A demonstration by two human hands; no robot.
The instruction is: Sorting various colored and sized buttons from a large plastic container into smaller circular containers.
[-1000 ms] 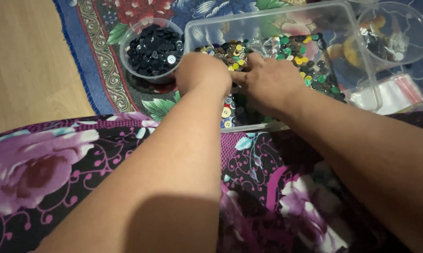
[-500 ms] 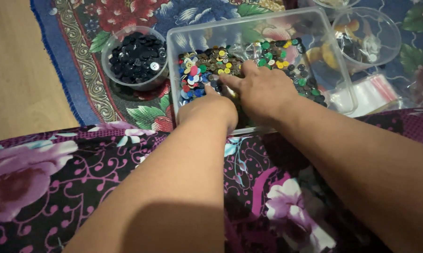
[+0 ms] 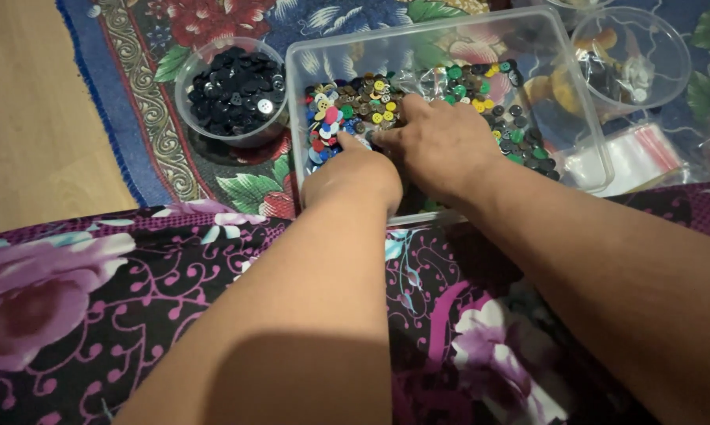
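Both hands in the clear rectangular tub (image 3: 449, 47), down on the mixed-colour buttons (image 3: 347, 118). Left hand (image 3: 353, 175): curled loosely, knuckles up, fingertips buried among the buttons at the tub's near-left side; can't tell if it's pinching one. Right hand (image 3: 441, 145): flat-ish, palm down, fingers bunched together and pointing left, tips touching the button pile just beside the left hand; whether it grips anything is hidden. The two hands nearly touch. The tub sits on a floral rug (image 3: 134, 118) on the floor. Round clear bowl of black buttons (image 3: 233, 90) just left of the tub. Second round clear bowl (image 3: 634, 59) to its right, small zip bags (image 3: 630, 157) near it. Purple floral fabric (image 3: 95, 299) across the lap in the foreground.
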